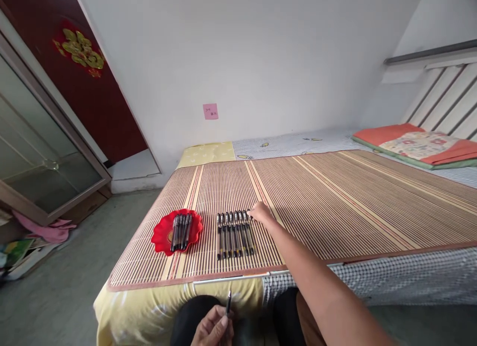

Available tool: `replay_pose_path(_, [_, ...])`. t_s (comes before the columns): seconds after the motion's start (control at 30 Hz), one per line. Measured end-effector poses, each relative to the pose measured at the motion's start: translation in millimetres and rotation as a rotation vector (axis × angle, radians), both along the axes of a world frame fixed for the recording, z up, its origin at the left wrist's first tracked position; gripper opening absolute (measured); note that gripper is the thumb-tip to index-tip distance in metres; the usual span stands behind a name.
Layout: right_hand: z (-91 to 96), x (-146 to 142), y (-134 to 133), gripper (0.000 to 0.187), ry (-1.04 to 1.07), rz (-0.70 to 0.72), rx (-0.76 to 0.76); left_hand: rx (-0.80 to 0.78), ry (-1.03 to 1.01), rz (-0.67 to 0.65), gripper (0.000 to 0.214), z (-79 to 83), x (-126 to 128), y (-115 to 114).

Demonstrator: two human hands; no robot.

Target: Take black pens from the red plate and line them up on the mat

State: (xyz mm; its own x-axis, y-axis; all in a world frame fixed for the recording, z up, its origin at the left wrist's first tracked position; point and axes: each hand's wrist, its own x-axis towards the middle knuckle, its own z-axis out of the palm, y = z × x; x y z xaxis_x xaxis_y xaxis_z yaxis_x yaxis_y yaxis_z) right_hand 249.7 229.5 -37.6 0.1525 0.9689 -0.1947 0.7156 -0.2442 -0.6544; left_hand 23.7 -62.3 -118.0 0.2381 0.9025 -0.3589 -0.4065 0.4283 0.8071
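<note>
My left hand point(212, 328) is low at the front edge of the bed, its fingers closed around a dark pen point(228, 302) whose pointed metal tip faces up. On the bamboo mat, several clear-barrelled pens with black caps lie side by side in a neat row point(234, 236). My right hand point(261, 213) reaches to the top right corner of that row, fingers pinched at the dark capped end of the rightmost pen point(249, 231). Left of the row, a red scalloped plate point(158, 231) holds a bunch of similar pens point(181, 231).
A striped bamboo mat point(316, 197) covers the bed. Folded orange and floral bedding point(421, 142) lies at the far right by a white headboard point(447, 97). A pink note point(210, 111) is stuck on the wall. A glass-panelled door point(40, 137) stands at left.
</note>
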Motion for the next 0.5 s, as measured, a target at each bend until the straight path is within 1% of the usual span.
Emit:
replay_pose_path(0.17, [-3.7,0.8,2.2,0.016,-0.07,0.024,0.002,0.04,0.027,-0.018,0.047,0.1,0.9,-1.1])
replay_pose_path(0.5, [-4.8,-0.1,0.1,0.011,-0.111,0.056,0.018,0.079,0.013,-0.029,0.045,-6.5,0.5,-0.7])
